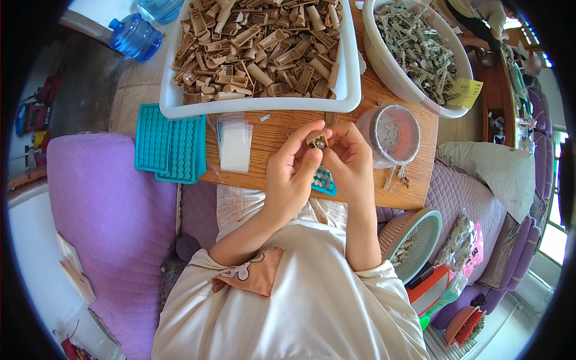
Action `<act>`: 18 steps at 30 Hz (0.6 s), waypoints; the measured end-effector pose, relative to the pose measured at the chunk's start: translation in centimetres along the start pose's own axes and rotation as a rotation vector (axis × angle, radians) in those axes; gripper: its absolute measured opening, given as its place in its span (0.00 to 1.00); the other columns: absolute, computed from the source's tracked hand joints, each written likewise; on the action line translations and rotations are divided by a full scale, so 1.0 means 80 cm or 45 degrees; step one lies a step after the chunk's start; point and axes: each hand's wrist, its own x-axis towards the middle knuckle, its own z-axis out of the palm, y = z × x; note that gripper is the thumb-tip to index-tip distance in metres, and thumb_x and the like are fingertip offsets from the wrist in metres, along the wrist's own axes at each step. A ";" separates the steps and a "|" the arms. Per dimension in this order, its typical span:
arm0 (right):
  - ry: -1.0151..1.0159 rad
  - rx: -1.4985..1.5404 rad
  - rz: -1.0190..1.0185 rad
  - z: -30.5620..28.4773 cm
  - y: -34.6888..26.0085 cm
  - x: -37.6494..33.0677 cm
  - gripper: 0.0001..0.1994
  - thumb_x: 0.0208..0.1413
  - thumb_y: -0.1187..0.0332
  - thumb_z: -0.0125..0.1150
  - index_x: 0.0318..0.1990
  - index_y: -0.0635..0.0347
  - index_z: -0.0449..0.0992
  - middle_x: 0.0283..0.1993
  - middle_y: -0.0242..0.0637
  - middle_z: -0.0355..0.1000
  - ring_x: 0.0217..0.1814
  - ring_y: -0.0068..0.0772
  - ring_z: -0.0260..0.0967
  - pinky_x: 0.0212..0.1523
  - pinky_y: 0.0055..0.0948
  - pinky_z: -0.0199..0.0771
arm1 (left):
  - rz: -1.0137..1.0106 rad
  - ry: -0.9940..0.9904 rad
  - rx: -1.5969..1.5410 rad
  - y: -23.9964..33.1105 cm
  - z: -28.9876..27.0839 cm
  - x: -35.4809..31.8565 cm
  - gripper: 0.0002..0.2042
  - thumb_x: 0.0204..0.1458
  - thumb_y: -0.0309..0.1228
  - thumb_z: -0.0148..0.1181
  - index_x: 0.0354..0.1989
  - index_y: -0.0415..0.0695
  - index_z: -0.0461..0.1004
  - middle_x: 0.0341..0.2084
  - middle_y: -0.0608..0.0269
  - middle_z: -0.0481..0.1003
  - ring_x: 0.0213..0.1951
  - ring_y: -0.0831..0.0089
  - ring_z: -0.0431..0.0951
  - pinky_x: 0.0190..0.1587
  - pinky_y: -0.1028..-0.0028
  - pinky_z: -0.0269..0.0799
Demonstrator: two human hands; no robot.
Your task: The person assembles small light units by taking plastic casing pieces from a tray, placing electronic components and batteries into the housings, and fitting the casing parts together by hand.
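Trainee: Hands in use, and state of grip?

Instructor: Two. Left hand [289,173]: pinched closed, thumb against fingers, on one small brown piece [316,137]. Right hand [352,161]: likewise closed, thumb and fingers on the right side of the same piece. Pieces gripped: one. Something small and shiny shows at its open side; its kind cannot be told.

Trainee: Position of the piece?

Instructor: Raised above the near side of one wooden table [415,179], over one teal tray [324,182] partly hidden by the hands. Small round items sit in that tray; their count cannot be read.

Trainee: Other items?

Instructor: Overlapping teal trays [151,143] at left: two. White tub [264,107]: one, heaped with similar brown parts [261,54], too many to count. Cream basin [385,76]: one, right of the tub, filled with clear-wrapped bundles [414,48]. Yellow note [464,93]: one, at the basin's rim. Clear container [410,143]: one, holding small white pieces [389,133]. Blue water bottles [135,38]: two, upper left.
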 end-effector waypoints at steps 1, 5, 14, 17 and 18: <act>0.000 -0.001 0.003 0.002 0.000 0.001 0.09 0.40 0.81 0.52 0.33 0.67 0.65 0.28 0.35 0.68 0.32 0.19 0.66 0.34 0.18 0.68 | 0.012 0.016 0.030 -0.001 -0.001 0.002 0.15 0.52 0.25 0.47 0.49 0.38 0.61 0.39 0.59 0.70 0.39 0.80 0.68 0.43 0.81 0.64; -0.058 0.032 -0.001 -0.002 -0.004 0.005 0.07 0.42 0.80 0.51 0.32 0.69 0.65 0.29 0.35 0.67 0.32 0.19 0.66 0.32 0.18 0.68 | -0.055 -0.019 -0.032 -0.003 -0.009 0.007 0.16 0.52 0.25 0.47 0.50 0.38 0.61 0.39 0.59 0.70 0.40 0.80 0.69 0.43 0.82 0.64; -0.333 0.070 0.132 -0.026 -0.001 0.015 0.11 0.46 0.79 0.50 0.40 0.70 0.65 0.36 0.36 0.67 0.37 0.22 0.66 0.37 0.20 0.67 | -0.168 -0.061 -0.192 -0.016 -0.018 0.015 0.16 0.51 0.27 0.48 0.49 0.38 0.61 0.39 0.58 0.70 0.39 0.78 0.71 0.41 0.81 0.67; -0.188 -0.012 0.135 -0.050 0.005 0.003 0.12 0.46 0.79 0.52 0.41 0.70 0.65 0.39 0.37 0.67 0.40 0.24 0.67 0.37 0.20 0.67 | -0.238 0.007 -0.300 -0.011 -0.024 0.020 0.16 0.51 0.27 0.48 0.49 0.39 0.61 0.38 0.58 0.70 0.39 0.74 0.72 0.41 0.78 0.70; -0.123 -0.147 0.165 -0.061 0.016 -0.002 0.14 0.45 0.80 0.53 0.42 0.68 0.65 0.37 0.39 0.69 0.39 0.27 0.68 0.36 0.22 0.68 | -0.265 0.008 -0.269 -0.011 -0.031 0.021 0.16 0.51 0.27 0.48 0.50 0.38 0.60 0.38 0.58 0.70 0.39 0.73 0.72 0.40 0.77 0.70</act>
